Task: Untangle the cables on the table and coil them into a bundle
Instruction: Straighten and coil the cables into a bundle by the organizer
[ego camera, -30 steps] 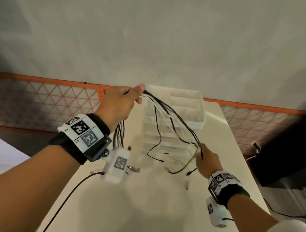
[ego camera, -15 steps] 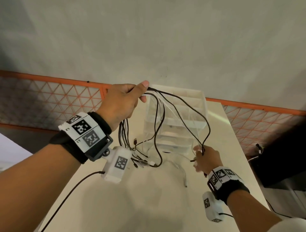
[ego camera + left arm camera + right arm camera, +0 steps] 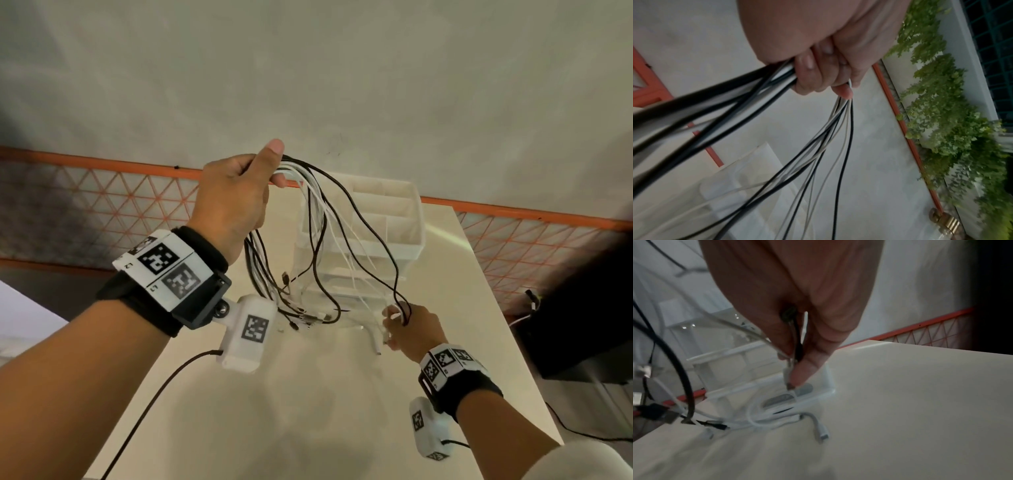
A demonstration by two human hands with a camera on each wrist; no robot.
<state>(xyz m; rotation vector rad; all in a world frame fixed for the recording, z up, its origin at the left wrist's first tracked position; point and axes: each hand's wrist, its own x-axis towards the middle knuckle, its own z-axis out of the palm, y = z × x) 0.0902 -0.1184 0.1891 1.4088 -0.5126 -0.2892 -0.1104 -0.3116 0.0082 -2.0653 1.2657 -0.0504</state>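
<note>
Overhead: left hand (image 3: 233, 202) grips cables (image 3: 329, 219) | wrist: right hand (image 3: 797, 305) pinches plug ends

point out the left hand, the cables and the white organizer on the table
left hand (image 3: 233, 202), head view, back of the hand
cables (image 3: 359, 219), head view, a black strand
white organizer (image 3: 416, 240), head view, right outer wall

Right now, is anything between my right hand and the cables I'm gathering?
No. The right hand already pinches cable ends, and the left hand grips the cables. The clear organizer stands behind them.
</note>
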